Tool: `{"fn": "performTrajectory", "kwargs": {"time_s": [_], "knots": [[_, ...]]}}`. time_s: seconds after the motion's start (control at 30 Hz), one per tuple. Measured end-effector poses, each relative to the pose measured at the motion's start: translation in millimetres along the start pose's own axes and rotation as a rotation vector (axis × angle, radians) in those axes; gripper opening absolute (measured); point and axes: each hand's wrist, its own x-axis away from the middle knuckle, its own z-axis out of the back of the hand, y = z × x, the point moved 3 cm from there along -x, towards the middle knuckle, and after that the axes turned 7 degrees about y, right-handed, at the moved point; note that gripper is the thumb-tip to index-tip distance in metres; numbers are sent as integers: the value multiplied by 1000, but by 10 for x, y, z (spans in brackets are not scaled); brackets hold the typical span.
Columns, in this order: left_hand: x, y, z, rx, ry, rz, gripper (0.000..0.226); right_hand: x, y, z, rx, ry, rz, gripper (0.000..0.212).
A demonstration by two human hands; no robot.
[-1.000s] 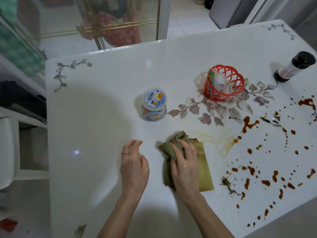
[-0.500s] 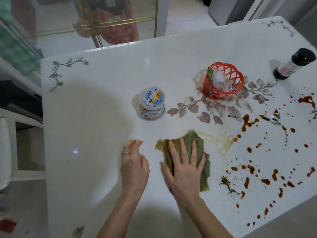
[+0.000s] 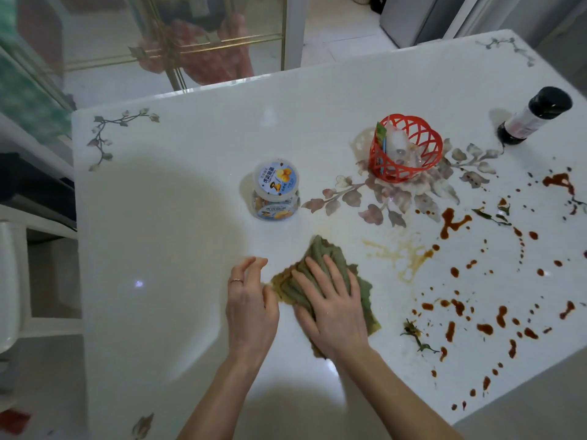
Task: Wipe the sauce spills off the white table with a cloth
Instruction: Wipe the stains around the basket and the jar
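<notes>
White table [image 3: 190, 217] bears cloth [image 3: 327, 252], jar [image 3: 277, 188], basket [image 3: 406, 173], bottle [image 3: 533, 117], spills [image 3: 451, 222].

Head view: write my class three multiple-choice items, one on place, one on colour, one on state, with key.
1. The red basket stands A left of the jar B right of the jar C on the floor
2. The cloth is A green B blue C white
3. The right hand is A raised in air B gripping the jar C pressing flat on the cloth
Key: 1 B, basket right of jar; 2 A, olive-green fabric; 3 C, fingers spread over it.
</notes>
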Motion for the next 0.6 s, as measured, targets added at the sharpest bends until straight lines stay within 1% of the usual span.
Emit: {"fn": "performTrajectory", "kwargs": {"time_s": [0.1,0.2,0.3,0.37,0.4,0.47,0.53,0.6], "knots": [[-3,2,-13,-11,-3,-8,43,-399,193,-67,55,-12,-106,54],[49,29,-29,-15,-20,-12,42,-726,482,-73,91,-41,-288,58],[107,29,-18,-5,-23,-21,42,-633,700,-13,137,-2,-528,61],[126,-10,-13,-3,-17,-13,42,-491,659,25,154,46,-671,62],[131,-29,-16,2,-13,-4,42,-437,588,35,165,72,-708,62],[142,-34,-38,12,-19,10,41,-392,434,17,161,104,-719,58],[147,1,-78,16,-31,7,41,-433,338,-13,125,127,-722,53],[138,48,-115,25,-39,-1,41,-529,261,-4,65,118,-763,54]]}}
